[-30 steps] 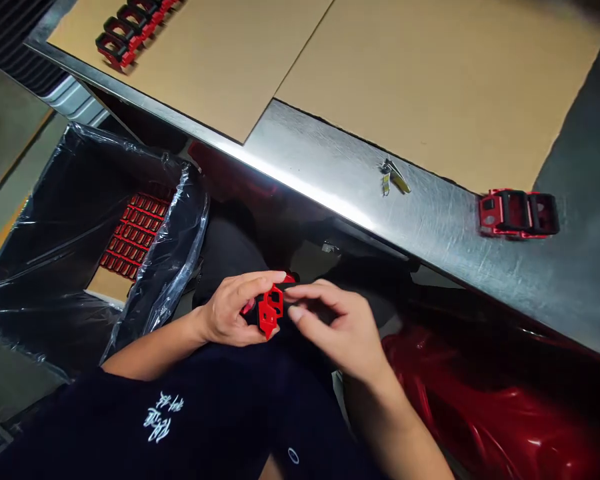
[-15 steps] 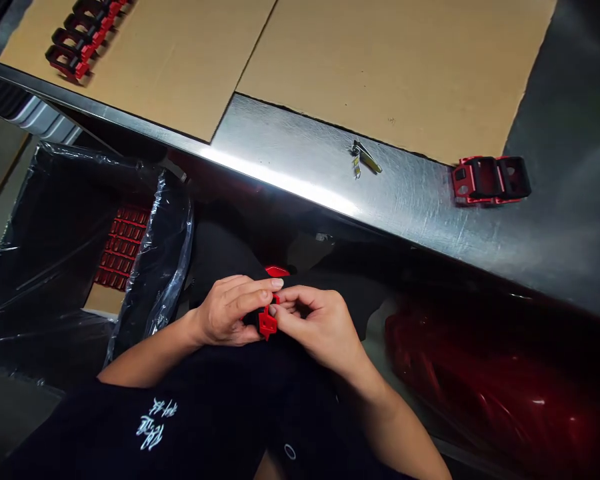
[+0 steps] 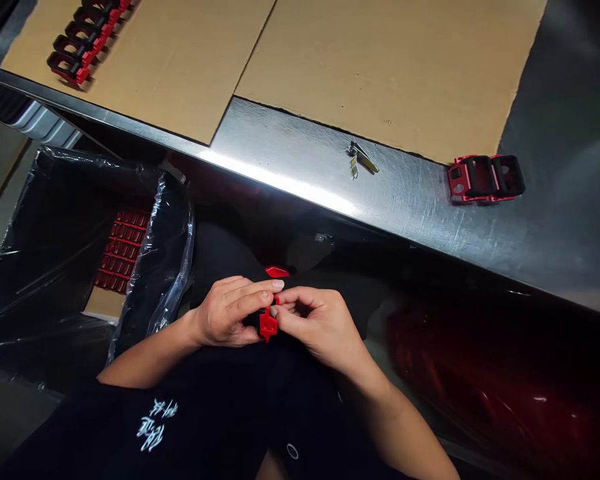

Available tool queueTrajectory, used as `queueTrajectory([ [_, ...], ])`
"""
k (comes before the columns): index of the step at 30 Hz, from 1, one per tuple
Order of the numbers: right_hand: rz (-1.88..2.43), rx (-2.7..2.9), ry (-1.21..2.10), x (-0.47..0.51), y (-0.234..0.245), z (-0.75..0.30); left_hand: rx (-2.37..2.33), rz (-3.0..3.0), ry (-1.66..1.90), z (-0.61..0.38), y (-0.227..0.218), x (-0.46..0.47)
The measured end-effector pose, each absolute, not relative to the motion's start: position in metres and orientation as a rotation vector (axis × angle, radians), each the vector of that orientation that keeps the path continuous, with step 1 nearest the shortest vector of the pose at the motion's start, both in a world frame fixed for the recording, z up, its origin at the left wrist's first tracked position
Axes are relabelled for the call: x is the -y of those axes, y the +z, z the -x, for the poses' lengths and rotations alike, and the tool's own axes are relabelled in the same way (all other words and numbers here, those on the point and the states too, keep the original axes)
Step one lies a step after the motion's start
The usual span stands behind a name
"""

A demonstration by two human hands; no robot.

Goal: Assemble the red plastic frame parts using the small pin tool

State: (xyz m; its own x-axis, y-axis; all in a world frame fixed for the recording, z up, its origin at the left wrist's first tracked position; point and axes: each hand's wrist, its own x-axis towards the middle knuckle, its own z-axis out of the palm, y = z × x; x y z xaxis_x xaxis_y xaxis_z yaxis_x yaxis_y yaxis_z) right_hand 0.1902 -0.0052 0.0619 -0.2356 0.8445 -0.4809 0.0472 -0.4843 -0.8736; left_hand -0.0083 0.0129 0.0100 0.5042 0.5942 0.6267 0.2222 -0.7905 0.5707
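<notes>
Over my lap, my left hand is closed around a small red and black plastic part, its fingers lying across the top. From the other side my right hand pinches the same part between thumb and fingertips. Much of the part is covered by my fingers, so its full shape is hidden. Another bit of red shows just beyond my fingertips; whether it belongs to the held part I cannot tell.
A metal table runs ahead, with cardboard sheets, a nail clipper, red-black parts at right and a row of several more. Left stands a plastic-lined bin holding red parts; a red bag lies right.
Both hands keep nearly the same grip on the red and black part. The table things shift slightly in view as my head moves a little.
</notes>
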Motion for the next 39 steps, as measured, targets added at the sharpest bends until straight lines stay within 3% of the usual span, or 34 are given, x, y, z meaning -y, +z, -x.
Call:
queueTrajectory([
  [39,1.370,0.991,1.990,0.0077,0.0634,-0.1910,-0.671,-2.259,1.183,0.0166,0.0122,-0.0107],
])
